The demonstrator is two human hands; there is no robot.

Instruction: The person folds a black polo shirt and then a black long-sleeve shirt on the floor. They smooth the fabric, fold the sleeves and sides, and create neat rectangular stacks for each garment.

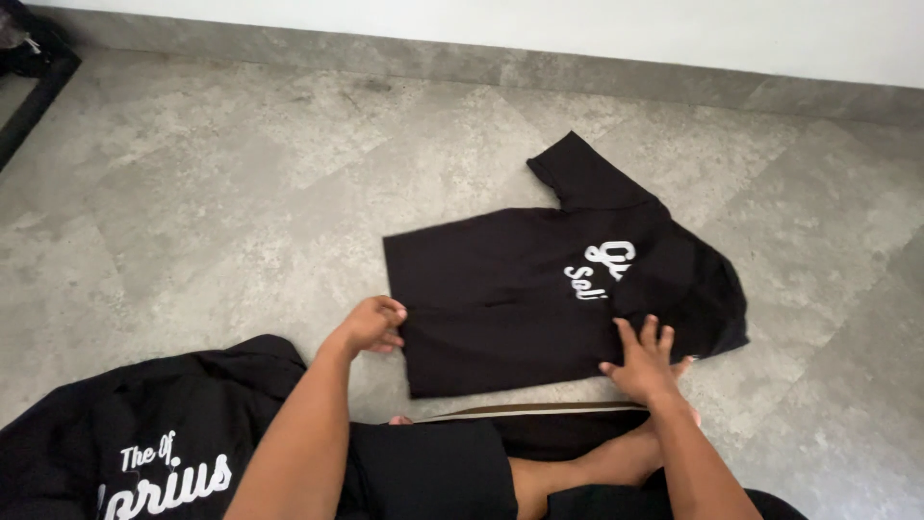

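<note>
A black T-shirt (520,289) with white script lettering lies on the grey stone floor, partly folded, one sleeve pointing toward the wall. My left hand (371,325) pinches the shirt's near-left edge with curled fingers. My right hand (643,361) presses flat, fingers spread, on the shirt's near-right part beside the folded-over side.
A second black garment (144,443) with white lettering lies at the lower left by my arm. My legs in dark shorts (452,472) sit below the shirt. A grey skirting and white wall (577,29) run along the back; a dark frame (29,96) stands top left.
</note>
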